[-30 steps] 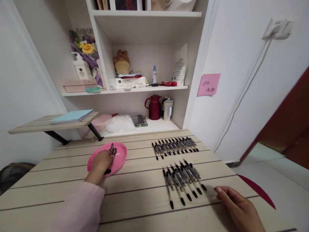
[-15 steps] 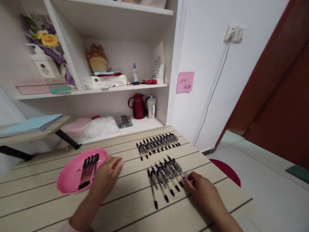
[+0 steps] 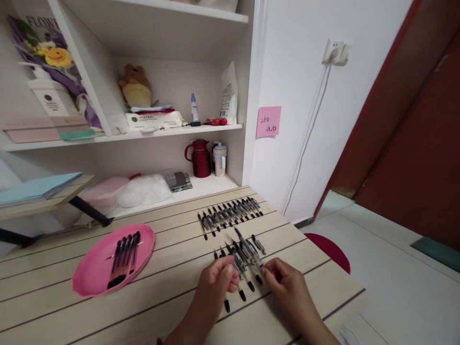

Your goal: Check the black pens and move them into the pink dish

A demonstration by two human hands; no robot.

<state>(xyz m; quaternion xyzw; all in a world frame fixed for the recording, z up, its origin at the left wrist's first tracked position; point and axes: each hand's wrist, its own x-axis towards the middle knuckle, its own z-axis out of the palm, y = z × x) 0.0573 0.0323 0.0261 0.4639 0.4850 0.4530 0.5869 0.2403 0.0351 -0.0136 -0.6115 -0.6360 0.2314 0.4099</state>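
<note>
Two rows of black pens lie on the wooden table (image 3: 161, 306). The far row of pens (image 3: 228, 214) lies untouched. Both hands are at the near row of pens (image 3: 244, 254). My left hand (image 3: 215, 282) has its fingers pinched over the left end of this row. My right hand (image 3: 287, 287) pinches at the row's right end, and one pen (image 3: 247, 247) is tilted up above the others. A pink tray (image 3: 91, 273) at the left holds several black pens (image 3: 124, 254).
White shelves behind the table hold a dark red jug (image 3: 199, 159), a small bottle (image 3: 220, 159), a plush toy (image 3: 134, 86) and boxes. A pink sticky note (image 3: 268, 121) hangs on the wall. A red round stool (image 3: 328, 247) stands past the table's right edge.
My left hand left the pink tray, where several pens now lie, and crossed right to the near row. My right hand moved in onto that row. The camera turned right.
</note>
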